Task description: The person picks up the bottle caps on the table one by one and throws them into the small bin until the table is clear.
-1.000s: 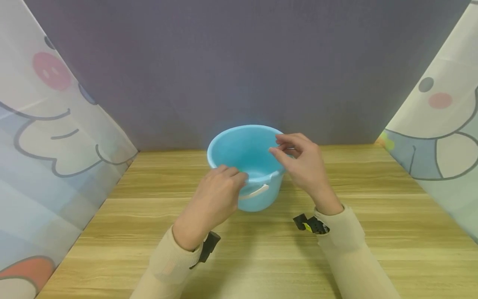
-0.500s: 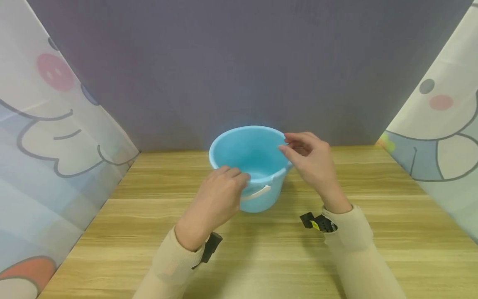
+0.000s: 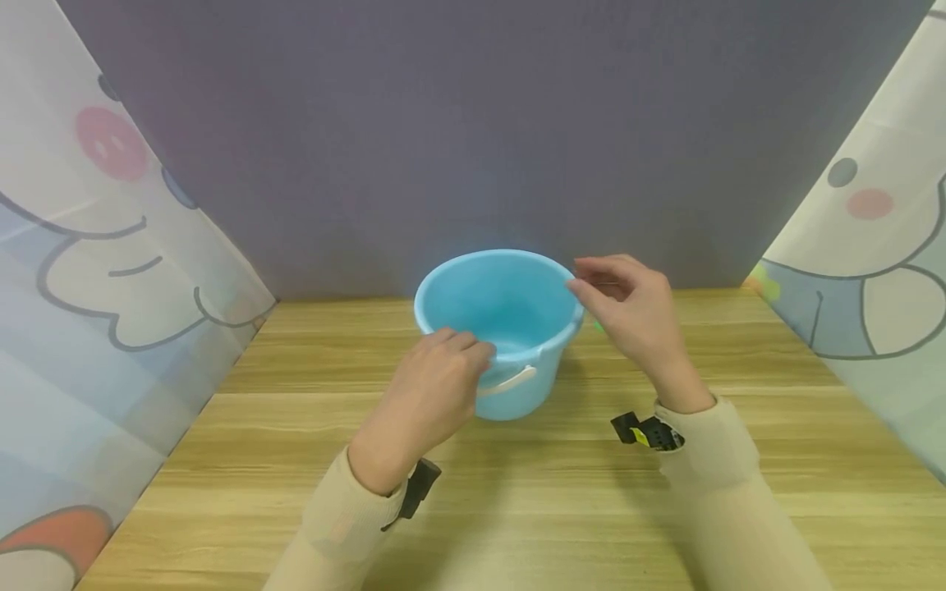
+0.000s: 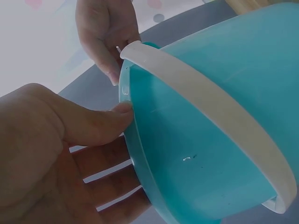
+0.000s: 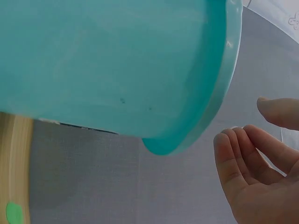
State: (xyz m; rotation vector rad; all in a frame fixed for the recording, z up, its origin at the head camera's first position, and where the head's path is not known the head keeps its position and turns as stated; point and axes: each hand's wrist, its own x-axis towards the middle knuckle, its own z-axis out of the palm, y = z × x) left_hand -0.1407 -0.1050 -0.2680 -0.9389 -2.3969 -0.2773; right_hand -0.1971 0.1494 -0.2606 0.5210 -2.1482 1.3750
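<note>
A light blue plastic bucket [image 3: 521,396] stands upright on the wooden table, its mouth facing up. Its white handle [image 4: 210,102] hangs down along the near side. My left hand [image 3: 429,386] pinches the bucket's near-left rim. In the left wrist view the thumb [image 4: 105,125] lies against the outside of the rim, while the other fingers are partly hidden behind it. Just off the right side of the rim is my right hand [image 3: 634,316], thumb and fingers bent and apart. The right wrist view shows a gap between this hand [image 5: 261,172] and the bucket, with nothing held.
The wooden table [image 3: 562,525] extends around the bucket, with a dark grey panel [image 3: 473,139] upright behind it. Cartoon-printed cloths [image 3: 89,271] flank both sides. A small green patch [image 5: 14,213] shows on the wood in the right wrist view.
My right hand has moved from over the bucket's right rim outward to the right, away from it. The left hand stays on the rim, and the bucket has barely shifted.
</note>
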